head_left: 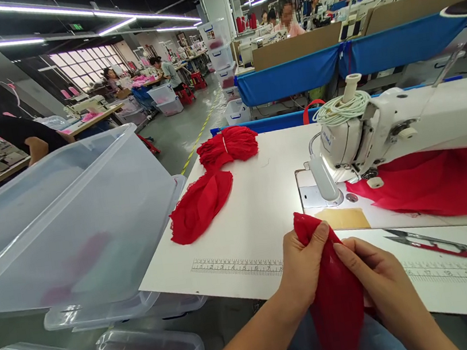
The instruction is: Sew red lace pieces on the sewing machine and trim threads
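Observation:
A piece of red fabric (337,293) hangs from both hands over the table's front edge. My left hand (301,267) pinches its upper part between thumb and fingers, and a short end sticks up above the thumb. On the other edge, my right hand (372,268) grips the cloth with the thumb on top; some of its fingers are hidden behind it. Just beyond the hands stands a white sewing machine (434,118). More red fabric (438,181) lies under its arm. Thread snips (432,242) rest on the table to the right of my right hand.
On the white table (261,217) lie a tied red bundle (227,147) and a loose red piece (203,205). A printed ruler (238,267) runs along the front. Large clear plastic bins (70,221) crowd the left side. Co-workers sit at machines farther back.

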`<state>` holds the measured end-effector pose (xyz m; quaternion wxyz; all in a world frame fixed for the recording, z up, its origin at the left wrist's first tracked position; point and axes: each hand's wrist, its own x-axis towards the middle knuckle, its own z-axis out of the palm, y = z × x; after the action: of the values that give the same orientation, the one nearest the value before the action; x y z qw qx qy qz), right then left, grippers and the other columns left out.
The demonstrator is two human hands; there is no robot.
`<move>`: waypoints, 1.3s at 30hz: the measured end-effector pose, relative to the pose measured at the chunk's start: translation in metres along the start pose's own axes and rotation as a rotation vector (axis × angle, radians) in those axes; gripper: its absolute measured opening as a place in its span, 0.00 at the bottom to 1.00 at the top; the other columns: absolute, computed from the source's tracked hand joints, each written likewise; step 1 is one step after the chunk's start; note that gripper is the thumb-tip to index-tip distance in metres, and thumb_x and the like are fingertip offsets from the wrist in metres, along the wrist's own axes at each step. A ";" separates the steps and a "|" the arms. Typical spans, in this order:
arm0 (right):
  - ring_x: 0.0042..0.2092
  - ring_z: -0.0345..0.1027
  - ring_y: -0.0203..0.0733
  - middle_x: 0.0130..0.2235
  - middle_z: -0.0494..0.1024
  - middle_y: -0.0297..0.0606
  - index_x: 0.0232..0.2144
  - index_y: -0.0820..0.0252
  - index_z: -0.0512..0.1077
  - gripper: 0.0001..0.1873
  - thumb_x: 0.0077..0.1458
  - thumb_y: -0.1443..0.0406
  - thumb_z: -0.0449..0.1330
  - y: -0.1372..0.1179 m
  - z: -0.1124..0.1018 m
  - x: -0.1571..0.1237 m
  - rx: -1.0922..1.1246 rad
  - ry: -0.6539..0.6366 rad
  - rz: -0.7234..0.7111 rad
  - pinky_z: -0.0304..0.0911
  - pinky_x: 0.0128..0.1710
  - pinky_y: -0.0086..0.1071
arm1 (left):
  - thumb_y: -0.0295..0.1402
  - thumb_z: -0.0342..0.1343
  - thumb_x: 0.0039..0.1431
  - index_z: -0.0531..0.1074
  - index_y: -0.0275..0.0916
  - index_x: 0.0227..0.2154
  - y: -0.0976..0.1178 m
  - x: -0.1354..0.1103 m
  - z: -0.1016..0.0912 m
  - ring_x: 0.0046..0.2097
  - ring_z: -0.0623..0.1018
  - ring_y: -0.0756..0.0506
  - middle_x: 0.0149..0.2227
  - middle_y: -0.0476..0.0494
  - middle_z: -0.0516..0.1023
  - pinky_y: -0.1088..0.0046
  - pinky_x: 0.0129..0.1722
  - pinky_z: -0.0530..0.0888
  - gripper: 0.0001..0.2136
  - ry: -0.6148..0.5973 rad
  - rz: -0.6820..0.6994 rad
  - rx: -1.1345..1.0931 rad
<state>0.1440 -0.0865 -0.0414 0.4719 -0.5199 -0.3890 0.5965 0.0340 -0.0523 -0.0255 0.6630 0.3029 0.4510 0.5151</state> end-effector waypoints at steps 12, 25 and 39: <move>0.23 0.53 0.32 0.22 0.64 0.29 0.25 0.58 0.68 0.20 0.54 0.48 0.60 0.013 -0.016 0.001 -0.142 0.042 -0.119 0.52 0.20 0.25 | 0.48 0.71 0.39 0.72 0.34 0.23 0.020 0.013 -0.009 0.27 0.71 0.51 0.24 0.48 0.73 0.76 0.31 0.68 0.21 -0.219 -0.293 -0.164; 0.22 0.50 0.32 0.20 0.60 0.29 0.20 0.58 0.61 0.21 0.62 0.55 0.51 -0.002 -0.006 -0.008 -0.308 -0.114 -0.389 0.48 0.19 0.27 | 0.46 0.72 0.38 0.68 0.35 0.18 0.015 0.006 -0.002 0.23 0.66 0.55 0.19 0.52 0.69 0.77 0.26 0.63 0.22 -0.201 -0.189 -0.090; 0.21 0.50 0.30 0.20 0.57 0.27 0.21 0.56 0.54 0.17 0.62 0.67 0.51 0.008 0.017 -0.022 -0.466 -0.029 -0.689 0.49 0.19 0.26 | 0.49 0.74 0.26 0.61 0.38 0.16 0.013 0.028 -0.004 0.15 0.65 0.53 0.14 0.55 0.64 0.74 0.17 0.66 0.28 -0.057 -0.245 -0.184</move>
<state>0.1261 -0.1089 -0.0406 0.5083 -0.4437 -0.6713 0.3067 0.0265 -0.0221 -0.0242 0.7583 0.1979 0.4166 0.4607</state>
